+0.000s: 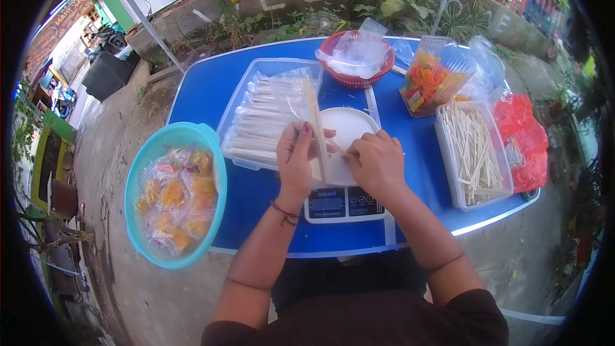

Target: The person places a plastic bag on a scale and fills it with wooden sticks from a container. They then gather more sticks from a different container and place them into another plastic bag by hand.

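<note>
Long thin sticks [314, 125] stand nearly upright in my left hand [297, 157], its fingers wrapped round them. To the right, my right hand [377, 161] has its fingers bent together at the edge of a white round plate [349, 125]; what they hold, if anything, is hidden. The plate sits on a kitchen scale [344, 204] with a dark display panel. Left of the sticks, a clear plastic tray [229, 129] holds many wrapped bundles [263, 117]. At the right, a clear box [506, 182] is filled with loose pale sticks [472, 147].
A turquoise basin [220, 202] with bagged yellow items stands left of the blue table [246, 193]. At the back are a red basket [359, 81] with plastic bags and a clear container of orange pieces [426, 83]. A red bag [526, 144] lies far right.
</note>
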Tool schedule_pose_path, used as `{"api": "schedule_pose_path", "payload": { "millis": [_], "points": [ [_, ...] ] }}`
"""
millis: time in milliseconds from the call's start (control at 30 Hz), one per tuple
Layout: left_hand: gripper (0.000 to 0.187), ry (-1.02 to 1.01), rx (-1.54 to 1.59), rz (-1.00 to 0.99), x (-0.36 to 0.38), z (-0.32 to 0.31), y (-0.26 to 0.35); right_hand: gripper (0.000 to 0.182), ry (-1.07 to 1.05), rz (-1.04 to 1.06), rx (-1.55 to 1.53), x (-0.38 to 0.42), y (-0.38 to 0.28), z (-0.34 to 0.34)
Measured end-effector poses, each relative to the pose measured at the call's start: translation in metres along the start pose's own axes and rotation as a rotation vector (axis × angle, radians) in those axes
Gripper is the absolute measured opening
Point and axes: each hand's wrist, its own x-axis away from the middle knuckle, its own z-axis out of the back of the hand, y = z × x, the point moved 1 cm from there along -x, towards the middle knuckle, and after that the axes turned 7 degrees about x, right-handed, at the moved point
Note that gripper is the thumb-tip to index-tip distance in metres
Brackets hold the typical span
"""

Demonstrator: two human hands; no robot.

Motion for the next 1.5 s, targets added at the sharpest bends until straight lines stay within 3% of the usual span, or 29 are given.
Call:
{"api": "schedule_pose_path", "payload": {
  "millis": [333,533,633,833,1033,1333,1500],
  "points": [
    [0.022,-0.011,0.013,-0.014,-0.001,0.001,-0.005,0.013,-0.171,0.099,0.333,-0.018,-0.015,0.002],
    [0.021,0.023,0.038,-0.022,-0.002,0.003,-0.008,0.012,-0.086,0.220,0.560,-0.017,-0.025,-0.012],
    [0.021,0.027,0.027,-0.026,-0.002,0.002,-0.008,0.013,-0.082,0.239,0.517,-0.018,-0.020,-0.009],
    [0.021,0.018,0.019,-0.024,-0.001,0.003,-0.008,0.018,-0.314,0.161,0.206,-0.023,-0.010,0.013],
    [0.022,0.027,0.009,-0.021,-0.001,0.003,-0.009,0.019,-0.335,0.172,0.234,-0.025,-0.007,0.001],
    [0.022,0.019,0.061,0.017,-0.001,0.001,-0.006,0.016,-0.117,0.134,0.309,-0.015,-0.016,-0.006],
    [0.022,0.043,0.028,-0.013,-0.003,0.000,-0.012,0.012,0.061,0.007,0.016,-0.017,0.008,-0.001]
  ]
}}
